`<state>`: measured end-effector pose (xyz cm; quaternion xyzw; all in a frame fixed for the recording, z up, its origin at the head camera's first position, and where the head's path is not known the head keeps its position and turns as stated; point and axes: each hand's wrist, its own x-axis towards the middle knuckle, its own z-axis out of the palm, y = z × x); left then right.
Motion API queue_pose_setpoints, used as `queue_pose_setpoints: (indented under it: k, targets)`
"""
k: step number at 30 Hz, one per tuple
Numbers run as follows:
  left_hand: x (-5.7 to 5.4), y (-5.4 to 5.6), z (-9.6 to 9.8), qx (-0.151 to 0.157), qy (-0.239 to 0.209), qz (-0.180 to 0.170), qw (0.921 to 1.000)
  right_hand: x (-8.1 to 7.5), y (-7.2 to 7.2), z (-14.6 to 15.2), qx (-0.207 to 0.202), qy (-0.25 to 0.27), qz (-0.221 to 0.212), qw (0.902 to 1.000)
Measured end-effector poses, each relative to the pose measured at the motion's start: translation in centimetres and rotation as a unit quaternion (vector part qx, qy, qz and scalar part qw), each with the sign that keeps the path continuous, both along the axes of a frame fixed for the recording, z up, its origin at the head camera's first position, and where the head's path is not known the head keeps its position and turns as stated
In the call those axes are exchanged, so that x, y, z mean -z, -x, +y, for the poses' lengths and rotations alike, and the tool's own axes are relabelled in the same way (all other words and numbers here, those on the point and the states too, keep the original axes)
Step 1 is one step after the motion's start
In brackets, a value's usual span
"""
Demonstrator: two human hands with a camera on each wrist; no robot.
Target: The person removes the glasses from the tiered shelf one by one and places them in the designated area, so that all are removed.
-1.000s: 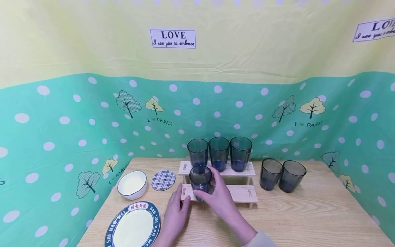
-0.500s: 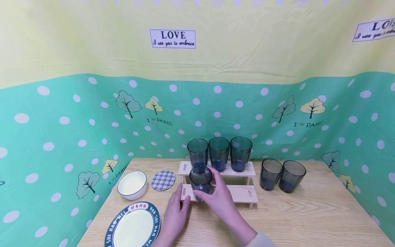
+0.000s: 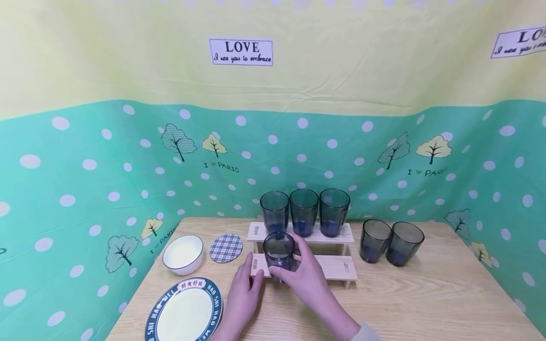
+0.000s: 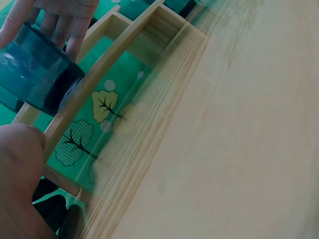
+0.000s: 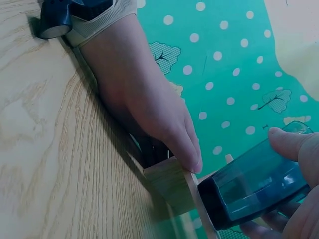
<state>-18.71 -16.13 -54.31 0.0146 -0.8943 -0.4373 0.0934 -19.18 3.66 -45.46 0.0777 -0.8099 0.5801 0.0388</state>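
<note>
A small two-step wooden stand (image 3: 334, 268) sits on the table, with a dark tinted glass (image 3: 278, 248) upright at the left of its lower step. My right hand (image 3: 306, 275) grips that glass from the right, thumb in front and fingers behind. In the right wrist view the base of the glass (image 5: 249, 181) meets the board. My left hand (image 3: 244, 296) pinches the left end of the lower step, thumb over the front edge; the right wrist view shows its fingertips on the board's end. Three matching glasses (image 3: 304, 213) stand side by side on the upper step.
Two more tinted glasses (image 3: 375, 240) stand on the table right of the stand. To the left are a white bowl (image 3: 183, 255), a checked round coaster (image 3: 226, 248) and a green-rimmed plate (image 3: 215, 303). A printed curtain (image 3: 298, 142) encloses the back and sides.
The glass in my right hand has come very slightly lower and nearer on the step. My left hand has kept its hold on the stand. The head view has shifted a little.
</note>
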Motion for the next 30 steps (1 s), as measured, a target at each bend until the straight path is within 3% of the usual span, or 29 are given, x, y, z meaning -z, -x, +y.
queue_pose_setpoints:
  k: [12, 30]
  targets:
    - [0.0, 0.0, 0.0, 0.002, 0.007, 0.025, 0.9997, -1.0, -1.5, 2.5, 0.012, 0.009, -0.028, 0.9995]
    - [0.4, 0.2, -0.2, 0.004, 0.008, 0.018, 0.9998, -2.1, -3.4, 8.9, 0.047, 0.002, -0.054, 0.9974]
